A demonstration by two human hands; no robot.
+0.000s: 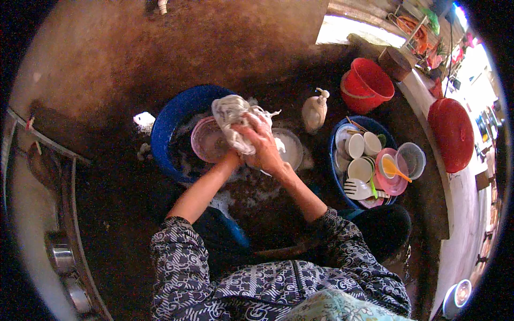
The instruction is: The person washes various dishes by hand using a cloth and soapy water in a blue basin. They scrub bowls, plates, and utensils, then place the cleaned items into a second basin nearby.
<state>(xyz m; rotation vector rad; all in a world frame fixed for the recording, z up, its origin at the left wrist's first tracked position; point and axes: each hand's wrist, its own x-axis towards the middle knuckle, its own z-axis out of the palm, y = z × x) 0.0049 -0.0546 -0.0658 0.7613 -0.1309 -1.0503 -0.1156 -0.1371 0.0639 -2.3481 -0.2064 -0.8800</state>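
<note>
A bunched wet off-white cloth (229, 111) is gripped between both my hands, above the right side of a blue tub (163, 152). My right hand (261, 143) lies over the cloth with its fingers closed on it. My left hand (239, 152) presses in against the cloth from the other side, its fingers mostly hidden by the cloth and the right hand. A pink bowl (199, 143) sits inside the tub, left of my hands. Just right of my hands is a round, pale container (292, 151) with cloudy, soapy-looking contents.
A pump bottle (314, 113) stands ahead on the right. Beyond it is a red bucket (367, 85). Another blue tub (336, 166) holds stacked bowls, plates and utensils. A red lid-like round thing (451, 135) leans at the far right. Suds (222, 202) lie on the dark floor.
</note>
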